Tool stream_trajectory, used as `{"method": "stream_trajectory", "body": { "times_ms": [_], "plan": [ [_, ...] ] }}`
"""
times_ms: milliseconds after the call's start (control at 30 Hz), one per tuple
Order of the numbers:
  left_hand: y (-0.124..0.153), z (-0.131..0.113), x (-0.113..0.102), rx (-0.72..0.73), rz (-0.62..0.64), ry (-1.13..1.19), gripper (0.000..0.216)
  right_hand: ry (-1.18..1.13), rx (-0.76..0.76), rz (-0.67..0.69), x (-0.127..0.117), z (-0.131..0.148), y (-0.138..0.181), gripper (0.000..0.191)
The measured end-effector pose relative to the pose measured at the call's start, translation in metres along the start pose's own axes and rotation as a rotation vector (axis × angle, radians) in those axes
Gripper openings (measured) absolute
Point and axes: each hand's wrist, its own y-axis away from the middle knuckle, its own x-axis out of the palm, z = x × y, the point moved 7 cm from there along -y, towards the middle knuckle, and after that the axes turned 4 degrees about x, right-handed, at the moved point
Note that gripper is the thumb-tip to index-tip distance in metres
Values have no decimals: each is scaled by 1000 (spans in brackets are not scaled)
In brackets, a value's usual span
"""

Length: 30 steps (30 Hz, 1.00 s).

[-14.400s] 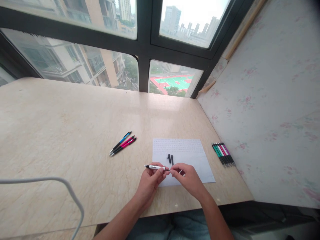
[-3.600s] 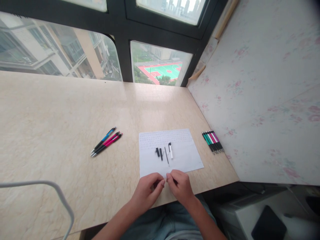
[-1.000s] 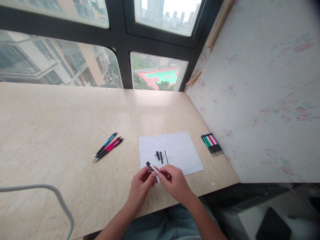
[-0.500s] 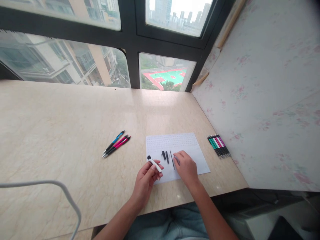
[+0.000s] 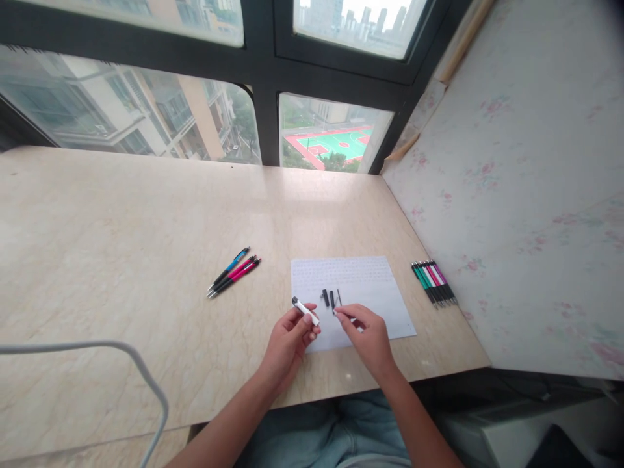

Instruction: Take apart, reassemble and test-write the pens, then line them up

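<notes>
My left hand (image 5: 291,338) is closed around a white pen barrel (image 5: 310,314) with a black clip end, tilted over the left edge of a written sheet of paper (image 5: 385,286). Above the same sheet, my right hand (image 5: 368,328) pinches thumb and forefinger together on something too small to make out. Just beyond those fingertips lie two short black pen parts (image 5: 325,298) and a thin dark refill (image 5: 340,297), whose near end is hidden by the hand.
Left of the paper lie three pens (image 5: 234,278), one blue and two pink. A row of several coloured pens (image 5: 433,284) lies near the flowered wall (image 5: 511,214). A grey cable (image 5: 131,354) curves over the table at lower left. Windows (image 5: 336,133) stand behind the table.
My right hand has shifted from beside the refill towards the black parts, its fingertips now in a pinch. My left hand still holds the white barrel. The view has tilted slightly.
</notes>
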Motion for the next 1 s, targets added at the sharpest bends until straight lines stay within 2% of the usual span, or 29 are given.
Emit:
{"method": "stream_trajectory", "body": {
  "times_ms": [100,200,567,1000],
  "plan": [
    [-1,1,-1,-9,-2,58,32,-148,0,74,11,15,12,14],
    [-1,1,0,-16,7,99,30,-194,-29,76,15,25,17,14],
    [1,7,3,-68,41,150,22,-118,-179,-18,13,39,18,14],
    [5,9,10,-106,77,103,21,-37,-158,-15,9,38,20,15]
  ]
}}
